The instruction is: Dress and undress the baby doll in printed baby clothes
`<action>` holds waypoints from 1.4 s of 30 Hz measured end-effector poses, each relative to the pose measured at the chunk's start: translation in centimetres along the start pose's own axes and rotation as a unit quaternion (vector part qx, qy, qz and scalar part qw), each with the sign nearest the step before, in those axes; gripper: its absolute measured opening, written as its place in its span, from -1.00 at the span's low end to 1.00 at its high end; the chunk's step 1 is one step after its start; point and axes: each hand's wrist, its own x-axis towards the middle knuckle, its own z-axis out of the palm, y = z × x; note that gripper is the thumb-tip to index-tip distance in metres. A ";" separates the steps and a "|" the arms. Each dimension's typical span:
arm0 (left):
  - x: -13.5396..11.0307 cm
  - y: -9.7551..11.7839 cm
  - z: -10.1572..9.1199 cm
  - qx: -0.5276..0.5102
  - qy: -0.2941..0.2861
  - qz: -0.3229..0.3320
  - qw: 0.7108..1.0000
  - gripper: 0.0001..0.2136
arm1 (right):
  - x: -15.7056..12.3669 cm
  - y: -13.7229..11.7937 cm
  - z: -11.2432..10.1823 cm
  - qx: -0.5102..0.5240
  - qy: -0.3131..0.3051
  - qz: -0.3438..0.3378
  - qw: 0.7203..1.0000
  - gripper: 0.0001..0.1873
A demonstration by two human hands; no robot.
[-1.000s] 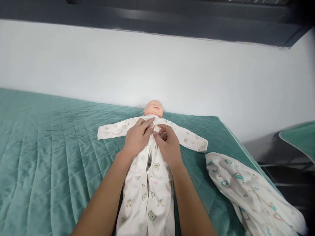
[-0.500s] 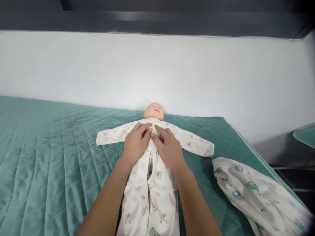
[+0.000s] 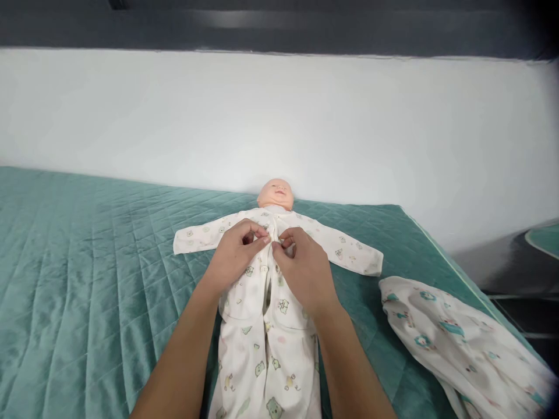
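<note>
From my remote station: the doll (image 3: pixel 276 195) lies on the green quilt (image 3: pixel 109 262), its head at the far end by the wall (image 3: pixel 131 116), dressed in a printed suit (image 3: pixel 288 349). My left hand (image 3: pixel 238 253) and right hand (image 3: pixel 306 266) each pinch the suit's front edges at the chest, thumb against fingers. I judge the front partly closed: the neck end appears drawn together, while a gap (image 3: pixel 268 294) nearer me, beyond which a button (image 3: pixel 264 269) shows, seems left to fasten.
</note>
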 end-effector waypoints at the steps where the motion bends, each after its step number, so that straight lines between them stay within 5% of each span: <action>1: -0.1 0.2 0.1 -0.003 0.013 -0.004 1.000 -0.86 | 0.0 0.0 0.0 0.011 0.001 0.009 1.000 -0.89; 6: -0.7 1.3 1.3 -0.027 0.074 0.011 0.997 -0.87 | 0.3 -0.1 0.6 -0.020 0.018 0.008 1.000 -0.80; 16: -0.6 0.7 1.5 -0.055 0.049 -0.007 0.997 -0.86 | 1.0 0.6 0.7 0.103 0.013 0.061 0.993 -0.80; 23: -0.5 0.3 1.6 -0.084 0.039 -0.016 0.996 -0.84 | 0.8 0.3 1.0 0.029 0.041 0.027 0.998 -0.83; 30: -0.5 0.2 1.5 -0.087 0.044 -0.015 0.995 -0.85 | 1.1 0.1 0.1 0.222 0.044 0.083 0.971 -0.84; 42: -0.6 0.2 1.5 -0.089 0.032 -0.007 0.995 -0.84 | 0.9 1.4 0.4 0.282 0.002 0.049 0.958 -0.80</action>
